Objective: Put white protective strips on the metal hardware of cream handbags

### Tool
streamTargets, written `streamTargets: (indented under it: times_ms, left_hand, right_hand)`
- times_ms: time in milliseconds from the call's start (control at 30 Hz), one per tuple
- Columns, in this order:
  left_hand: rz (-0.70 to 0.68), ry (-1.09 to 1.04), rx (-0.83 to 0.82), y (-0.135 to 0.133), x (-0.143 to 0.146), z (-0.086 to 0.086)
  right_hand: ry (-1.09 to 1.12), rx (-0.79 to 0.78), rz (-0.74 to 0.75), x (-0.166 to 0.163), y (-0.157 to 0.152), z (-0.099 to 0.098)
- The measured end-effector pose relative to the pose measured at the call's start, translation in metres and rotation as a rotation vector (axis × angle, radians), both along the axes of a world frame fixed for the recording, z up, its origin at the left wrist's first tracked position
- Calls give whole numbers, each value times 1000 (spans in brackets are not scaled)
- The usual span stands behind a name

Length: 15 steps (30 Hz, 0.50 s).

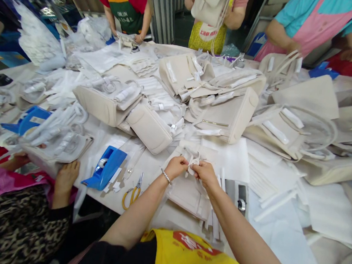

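Observation:
A cream handbag [188, 199] lies on the table right in front of me, partly covered by my forearms. Above its upper part, my left hand [177, 167] pinches one side of a light-coloured strap [194, 158]. My right hand [205, 172] grips the other side, its fingers closed close to the left ones. The strap looks looped or knotted between them, though its exact form is too small to tell. To the left of my left forearm are yellow-handled pliers [133, 192].
A blue tape dispenser [106, 167] stands left, a grey tape dispenser [239, 198] right. Cream bags [227, 116] and white foam sheets [271, 178] pile up beyond. A co-worker's hand [67, 177] holds a bag at left; several people stand across the table.

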<state>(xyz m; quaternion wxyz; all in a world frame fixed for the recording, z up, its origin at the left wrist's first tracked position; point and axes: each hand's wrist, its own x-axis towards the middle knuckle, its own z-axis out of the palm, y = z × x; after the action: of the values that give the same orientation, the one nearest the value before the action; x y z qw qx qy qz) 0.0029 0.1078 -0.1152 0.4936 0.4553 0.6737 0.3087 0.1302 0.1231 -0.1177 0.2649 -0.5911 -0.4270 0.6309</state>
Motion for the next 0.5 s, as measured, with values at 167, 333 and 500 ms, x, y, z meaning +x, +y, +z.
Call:
streamTargets:
  times_ms: [167, 333, 500]
  left_hand:
    - [72, -405, -137, -5, 4, -3]
    - [94, -257, -78, -7, 8, -14]
    - [32, -249, -43, -13, 4, -14]
  right_hand:
    - [-119, 87, 47, -1, -2, 1]
    - [-343, 187, 104, -1, -2, -1]
    - [-63, -90, -71, -4, -1, -2]
